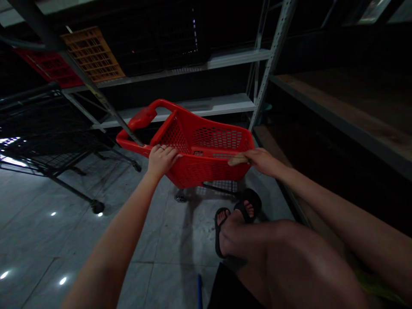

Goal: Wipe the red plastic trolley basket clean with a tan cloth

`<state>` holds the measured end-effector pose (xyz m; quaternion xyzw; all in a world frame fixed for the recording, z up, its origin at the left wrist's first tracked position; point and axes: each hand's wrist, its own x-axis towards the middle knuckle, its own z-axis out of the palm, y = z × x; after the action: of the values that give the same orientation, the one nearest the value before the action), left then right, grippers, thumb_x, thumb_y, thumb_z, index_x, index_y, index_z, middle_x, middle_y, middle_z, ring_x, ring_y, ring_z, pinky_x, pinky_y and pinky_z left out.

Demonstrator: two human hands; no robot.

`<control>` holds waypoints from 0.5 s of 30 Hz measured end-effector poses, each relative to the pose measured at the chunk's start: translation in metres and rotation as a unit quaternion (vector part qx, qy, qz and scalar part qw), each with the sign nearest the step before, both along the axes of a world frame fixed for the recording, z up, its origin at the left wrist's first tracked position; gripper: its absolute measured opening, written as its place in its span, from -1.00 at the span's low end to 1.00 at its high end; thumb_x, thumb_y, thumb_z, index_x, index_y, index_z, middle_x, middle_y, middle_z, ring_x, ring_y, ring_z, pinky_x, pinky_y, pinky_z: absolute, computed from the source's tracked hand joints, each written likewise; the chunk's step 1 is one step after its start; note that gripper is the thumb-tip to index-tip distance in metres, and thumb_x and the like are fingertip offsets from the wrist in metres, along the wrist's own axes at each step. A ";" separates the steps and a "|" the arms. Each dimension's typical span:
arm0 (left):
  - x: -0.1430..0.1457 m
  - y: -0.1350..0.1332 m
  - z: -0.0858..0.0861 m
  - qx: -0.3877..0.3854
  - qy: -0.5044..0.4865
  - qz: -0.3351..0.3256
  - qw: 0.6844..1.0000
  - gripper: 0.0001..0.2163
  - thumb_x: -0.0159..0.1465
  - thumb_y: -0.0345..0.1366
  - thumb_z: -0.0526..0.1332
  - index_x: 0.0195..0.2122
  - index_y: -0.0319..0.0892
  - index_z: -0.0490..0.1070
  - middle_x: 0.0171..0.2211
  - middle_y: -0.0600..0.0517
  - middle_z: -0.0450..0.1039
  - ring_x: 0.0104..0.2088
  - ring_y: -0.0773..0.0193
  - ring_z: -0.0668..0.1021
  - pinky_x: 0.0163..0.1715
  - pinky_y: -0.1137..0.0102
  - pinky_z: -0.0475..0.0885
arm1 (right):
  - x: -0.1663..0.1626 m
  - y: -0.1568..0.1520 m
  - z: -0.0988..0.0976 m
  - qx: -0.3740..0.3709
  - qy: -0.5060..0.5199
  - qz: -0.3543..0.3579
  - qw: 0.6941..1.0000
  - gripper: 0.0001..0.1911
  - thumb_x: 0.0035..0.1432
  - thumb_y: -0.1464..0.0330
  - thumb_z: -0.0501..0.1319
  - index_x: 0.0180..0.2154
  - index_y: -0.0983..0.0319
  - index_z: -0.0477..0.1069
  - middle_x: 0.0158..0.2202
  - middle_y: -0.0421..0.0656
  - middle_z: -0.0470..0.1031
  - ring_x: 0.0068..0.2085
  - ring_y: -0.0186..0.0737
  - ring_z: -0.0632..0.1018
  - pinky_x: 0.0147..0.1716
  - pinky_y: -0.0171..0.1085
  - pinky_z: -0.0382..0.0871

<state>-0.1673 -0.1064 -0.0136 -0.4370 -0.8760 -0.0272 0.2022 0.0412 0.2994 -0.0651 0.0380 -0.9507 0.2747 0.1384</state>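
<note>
Head view shows a red plastic shopping cart [206, 150] standing on a glossy grey tiled floor [48, 240], just in front of the person's sandalled feet [236, 219]. Its basket has perforated mesh walls and a smooth rounded rim, with a looped red handle [144, 118] at the far left end; nothing can be seen inside it. The left hand [161, 159] curls over the near rim at the basket's left corner, its grip closed on the plastic edge. The right hand [257, 159] rests on the rim at the right corner, fingers laid fairly flat along it; whether they wrap under the edge cannot be told. A black wire trolley [48, 141] stands well to the left. Behind, grey metal shelving [225, 60] carries an orange crate [93, 53] beside a red crate [48, 66], both of lattice plastic.
</note>
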 end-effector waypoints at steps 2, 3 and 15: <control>-0.006 -0.018 0.002 -0.005 0.011 0.013 1.000 -0.70 0.54 -0.05 0.10 -0.15 0.00 0.59 -0.13 -0.15 0.67 -0.05 -0.09 0.56 0.12 0.01 0.31 | -0.007 -0.032 0.001 -0.023 -0.015 0.043 0.999 -0.53 0.19 0.52 0.21 0.05 0.10 0.70 0.08 -0.15 0.74 0.08 0.03 0.73 0.21 0.00 0.54; -0.008 -0.026 0.005 -0.008 0.014 0.021 1.000 -0.73 0.53 -0.07 0.12 -0.15 0.00 0.59 -0.11 -0.15 0.67 -0.04 -0.10 0.56 0.15 0.00 0.30 | -0.012 -0.049 0.001 -0.040 -0.024 0.057 0.997 -0.49 0.20 0.54 0.20 0.09 0.08 0.68 0.13 -0.17 0.73 0.11 0.01 0.72 0.21 -0.01 0.55; 0.058 0.012 -0.020 -0.096 -0.086 -0.046 0.991 -0.69 0.58 0.01 0.16 -0.03 -0.06 0.58 -0.02 -0.12 0.69 0.06 -0.06 0.60 0.02 0.09 0.25 | -0.040 -0.128 0.013 -0.070 -0.076 0.188 0.977 -0.51 0.36 0.31 0.33 0.28 0.05 0.57 0.26 -0.11 0.64 0.21 0.04 0.68 0.26 -0.01 0.56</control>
<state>-0.1094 -0.0942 -0.0333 -0.4905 -0.8676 0.0103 0.0812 0.0012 0.1714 -0.0521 0.1855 -0.9129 0.3634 0.0136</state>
